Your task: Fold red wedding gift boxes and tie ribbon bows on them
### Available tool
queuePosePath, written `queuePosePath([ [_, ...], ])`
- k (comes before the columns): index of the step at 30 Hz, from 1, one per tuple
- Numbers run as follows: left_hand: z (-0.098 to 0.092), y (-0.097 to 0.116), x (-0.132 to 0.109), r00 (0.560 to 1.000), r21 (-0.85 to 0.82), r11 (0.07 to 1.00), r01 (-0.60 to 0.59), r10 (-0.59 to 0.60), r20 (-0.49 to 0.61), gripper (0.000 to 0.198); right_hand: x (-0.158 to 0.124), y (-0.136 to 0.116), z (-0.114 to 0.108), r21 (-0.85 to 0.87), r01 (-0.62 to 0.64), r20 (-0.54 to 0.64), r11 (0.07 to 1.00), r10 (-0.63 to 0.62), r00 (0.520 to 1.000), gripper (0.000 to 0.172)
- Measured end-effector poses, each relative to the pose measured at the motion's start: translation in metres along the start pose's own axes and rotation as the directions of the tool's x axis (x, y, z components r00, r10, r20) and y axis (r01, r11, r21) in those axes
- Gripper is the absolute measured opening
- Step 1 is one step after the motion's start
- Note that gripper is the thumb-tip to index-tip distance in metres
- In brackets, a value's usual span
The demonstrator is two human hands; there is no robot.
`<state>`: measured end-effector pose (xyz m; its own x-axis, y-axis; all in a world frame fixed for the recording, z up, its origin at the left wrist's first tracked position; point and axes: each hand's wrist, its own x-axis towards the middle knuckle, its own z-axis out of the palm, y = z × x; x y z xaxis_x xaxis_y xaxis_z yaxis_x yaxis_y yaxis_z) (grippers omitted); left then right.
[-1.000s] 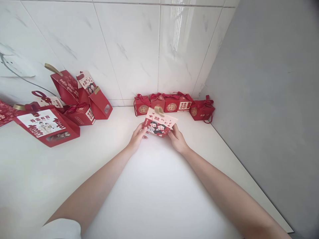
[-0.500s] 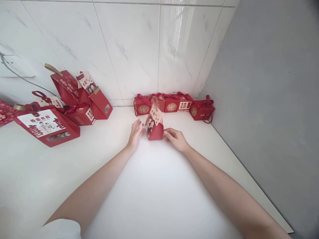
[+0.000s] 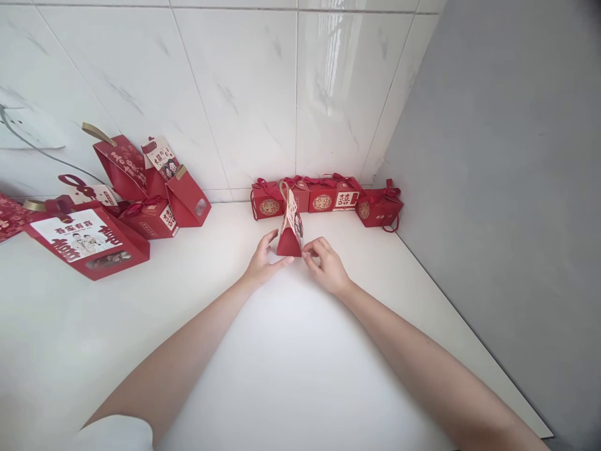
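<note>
On my feed I saw a plain white sleeve (image 3: 119, 433) with a curved hem on the left arm (image 3: 183, 354); the right forearm (image 3: 413, 344), left hand (image 3: 263, 263) and right hand (image 3: 327, 265) were bare.

Free: table (image 3: 263, 376) front-ctr., also strip betw. L hand (image 3: 267, 262) & bag cluster (image 3: 134, 219). Obstr.: red box row (image 3: 323, 198) behind small upright bag (image 3: 290, 243); grey panel (image 3: 507, 188) bounds R side.

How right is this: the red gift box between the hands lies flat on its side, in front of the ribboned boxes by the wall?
One slip: the red gift box isn't flat on its side; the head view shows it upright, loop handle on top. The rest stands.
</note>
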<state>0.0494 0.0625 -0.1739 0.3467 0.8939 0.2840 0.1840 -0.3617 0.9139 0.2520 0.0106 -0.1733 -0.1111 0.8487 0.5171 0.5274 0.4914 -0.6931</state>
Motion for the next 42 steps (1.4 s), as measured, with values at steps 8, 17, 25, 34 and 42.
queuePosePath([
  [8,-0.001,0.005,0.001,0.998,-0.153,0.988,0.032,-0.041,-0.057,0.069,-0.007,-0.008,0.003,0.005,0.162,0.37,0.987,-0.152,0.916,0.08],
  [17,-0.005,0.024,-0.004,0.961,-0.311,0.918,0.246,-0.188,0.205,0.054,-0.007,-0.019,-0.002,-0.336,0.292,-0.276,0.895,-0.39,0.878,0.06],
  [25,-0.007,0.025,-0.006,0.888,-0.225,0.927,0.301,-0.186,0.422,0.053,0.01,-0.052,-0.033,-0.176,0.32,-0.261,0.931,-0.357,0.897,0.069],
  [34,-0.005,0.027,-0.005,0.907,-0.271,0.911,0.312,-0.2,0.371,0.055,0.017,-0.039,-0.043,-0.154,0.261,-0.339,0.953,-0.299,0.892,0.036],
  [42,-0.003,0.028,-0.005,0.912,-0.269,0.912,0.311,-0.206,0.356,0.055,0.008,-0.03,-0.025,-0.171,0.218,-0.405,0.961,-0.27,0.873,0.023],
])
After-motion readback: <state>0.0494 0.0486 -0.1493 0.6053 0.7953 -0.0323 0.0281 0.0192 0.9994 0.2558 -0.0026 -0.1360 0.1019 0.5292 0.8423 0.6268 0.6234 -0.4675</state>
